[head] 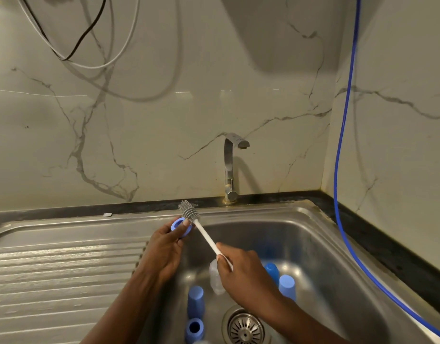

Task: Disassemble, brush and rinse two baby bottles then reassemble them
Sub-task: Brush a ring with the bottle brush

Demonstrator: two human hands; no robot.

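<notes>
The left hand (pixel 164 249) is gripping a blue screw ring (pixel 177 225), thumb and fingers curled round it. It is holding the ring in the air above the left rim of the steel sink (pixel 310 234), near the back edge. The right hand (pixel 243 274) is closing its fingers round the lower end of a bottle brush (pixel 209 240), holding it above the middle of the basin. The white handle is slanting up and to the left. The brush's grey silicone head (pixel 188 211) is lying against the right side of the ring, seemingly touching it.

Down in the basin, a clear bottle (pixel 215 279) is lying partly hidden behind the right hand. A pale blue cap (pixel 196 302) is sitting toward the basin's left wall. Just in front of it, at the near edge, is a blue piece with a dark opening (pixel 194 328); it is too blurred to name. Two more blue caps (pixel 285 287) are sitting side by side to the right of the right hand. The drain strainer (pixel 245 328) is showing near the front of the basin.

The chrome tap (pixel 229 167) is standing at the back rim, with its spout pointing right. A ribbed drainboard (pixel 65 269) is stretching off to the left. A blue hose (pixel 343 155) is hanging down the right wall.
</notes>
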